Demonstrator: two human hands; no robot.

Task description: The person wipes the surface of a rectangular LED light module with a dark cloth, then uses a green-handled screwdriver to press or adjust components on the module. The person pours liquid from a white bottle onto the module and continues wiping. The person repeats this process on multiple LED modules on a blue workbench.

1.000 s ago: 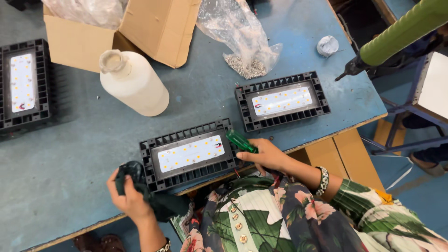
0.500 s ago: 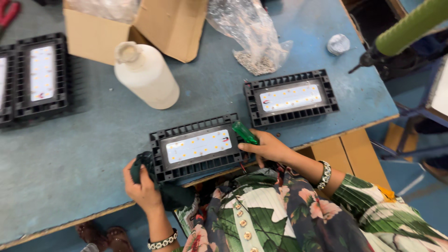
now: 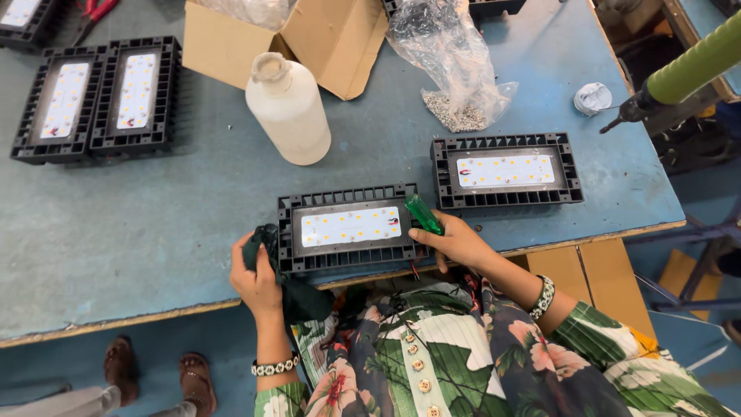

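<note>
Right, my left hand (image 3: 258, 282) is closed around a dark cloth (image 3: 297, 297) at the left end of the black LED floodlight housing (image 3: 349, 227), which sits at the near edge of the blue worktable (image 3: 154, 232), just in front of me. My right hand (image 3: 455, 243) is wrapped around a green-handled screwdriver (image 3: 424, 214), its handle poking up past the right end of the housing; I can't see the tip from here. To do this well, I judge I should pin the housing flat with the cloth hand so it doesn't slide off the edge, and keep the tool off the white LED panel (image 3: 350, 226). A second floodlight (image 3: 505, 171) lies just beyond to the right, a white plastic bottle (image 3: 289, 112) stands behind, with a cardboard box (image 3: 309, 38) and a clear bag of small screws (image 3: 463, 116) farther back.
</note>
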